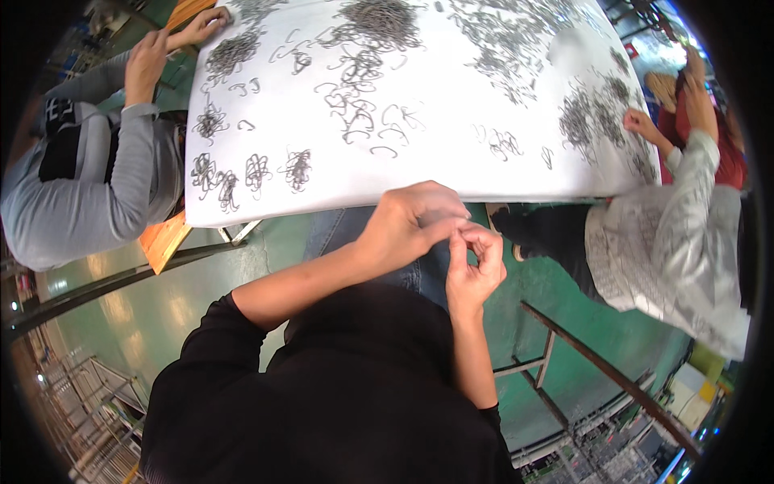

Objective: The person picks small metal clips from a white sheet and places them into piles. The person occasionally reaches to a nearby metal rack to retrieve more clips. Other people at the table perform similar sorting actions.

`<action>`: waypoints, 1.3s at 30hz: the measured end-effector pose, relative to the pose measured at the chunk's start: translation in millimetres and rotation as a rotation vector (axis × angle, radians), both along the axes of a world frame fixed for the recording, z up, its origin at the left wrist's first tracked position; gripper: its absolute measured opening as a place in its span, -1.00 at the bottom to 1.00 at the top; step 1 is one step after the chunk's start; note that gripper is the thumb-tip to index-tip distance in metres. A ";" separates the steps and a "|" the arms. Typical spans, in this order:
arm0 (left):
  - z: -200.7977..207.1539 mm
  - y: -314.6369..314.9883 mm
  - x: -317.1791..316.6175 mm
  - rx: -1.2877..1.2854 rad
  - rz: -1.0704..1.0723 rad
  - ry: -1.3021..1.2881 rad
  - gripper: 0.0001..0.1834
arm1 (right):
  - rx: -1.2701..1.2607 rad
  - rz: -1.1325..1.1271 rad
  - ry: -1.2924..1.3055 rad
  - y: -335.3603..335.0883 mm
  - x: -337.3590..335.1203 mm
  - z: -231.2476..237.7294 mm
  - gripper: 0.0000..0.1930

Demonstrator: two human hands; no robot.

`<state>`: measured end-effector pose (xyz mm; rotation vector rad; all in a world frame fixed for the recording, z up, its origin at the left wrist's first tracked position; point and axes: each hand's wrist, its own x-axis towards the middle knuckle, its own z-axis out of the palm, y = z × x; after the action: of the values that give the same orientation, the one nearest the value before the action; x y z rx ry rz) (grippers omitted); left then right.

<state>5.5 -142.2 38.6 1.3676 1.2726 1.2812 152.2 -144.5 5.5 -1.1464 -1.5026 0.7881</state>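
Both of my hands meet just in front of the near edge of the white table (451, 145). My left hand (407, 226) is closed, thumb and fingertips pinched together. Against them press the thumb and curled fingers of my right hand (476, 266). Whatever sits between the fingertips is too small to make out. Beyond my hands, thin dark curved pieces (359, 121) lie strewn over the tabletop. A dense heap of them (379, 22) is at the far middle. Small bunches (298, 169) of the same pieces lie near the left front, and a few loose ones (504, 143) to the right.
A person in a grey top (89, 185) sits at the table's left side. At the right, another in a light jacket (653, 242) reaches toward more dark pieces (597, 113); a person in red (709, 137) is beyond. Metal bars (605, 371) stand low above the green floor.
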 end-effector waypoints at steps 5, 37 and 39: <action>-21.6 -1.4 -5.0 0.128 0.008 0.002 -0.84 | -0.039 0.031 0.048 8.3 6.5 2.8 -0.78; -80.3 20.3 -34.3 0.282 -0.173 -0.013 -0.92 | 0.047 0.669 -0.626 208.8 -200.7 4.2 -0.83; -80.6 20.1 -34.6 0.278 -0.176 -0.002 -0.92 | 0.019 0.613 -0.751 208.8 -193.0 3.1 -0.83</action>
<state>-29.1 -122.1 -41.9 1.6336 0.9731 1.3709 -40.7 64.3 8.6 -1.0164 -2.5581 0.7676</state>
